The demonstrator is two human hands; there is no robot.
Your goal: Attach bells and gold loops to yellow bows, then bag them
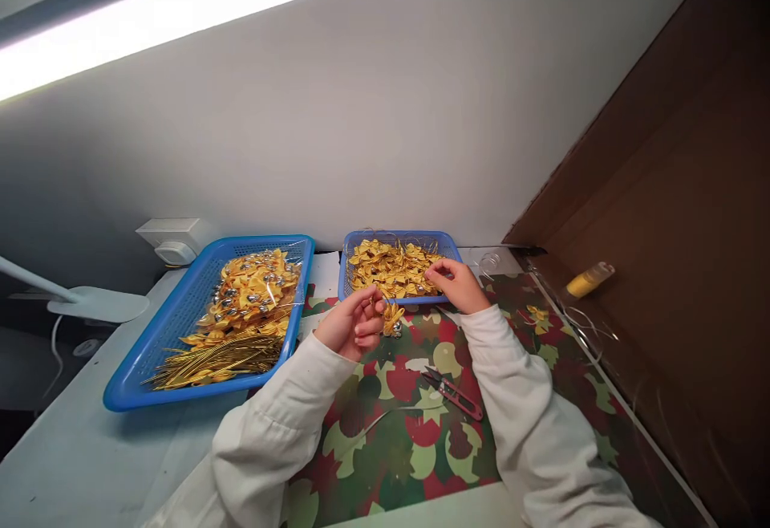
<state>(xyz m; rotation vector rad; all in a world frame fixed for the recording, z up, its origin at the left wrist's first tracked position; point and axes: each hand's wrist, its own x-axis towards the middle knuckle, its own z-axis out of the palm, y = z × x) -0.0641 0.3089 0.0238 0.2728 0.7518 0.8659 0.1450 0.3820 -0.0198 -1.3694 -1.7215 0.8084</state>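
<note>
My left hand is closed in a pinch, and from its fingertips hangs a small gold bow with little silver bells. Over the right front rim of the smaller blue basket is my right hand, its thumb and fingers pressed together. Whatever those fingers hold, if anything, is too small to make out. Gold bows with thin gold ties fill that basket. Below the hands, thread snips with a dark red handle lie on the camouflage-patterned mat.
A larger blue basket on the left holds bows with bells and a bundle of gold ties. A white lamp base stands beyond it. At right are a loose gold bow, a yellow-filled bottle and a brown panel.
</note>
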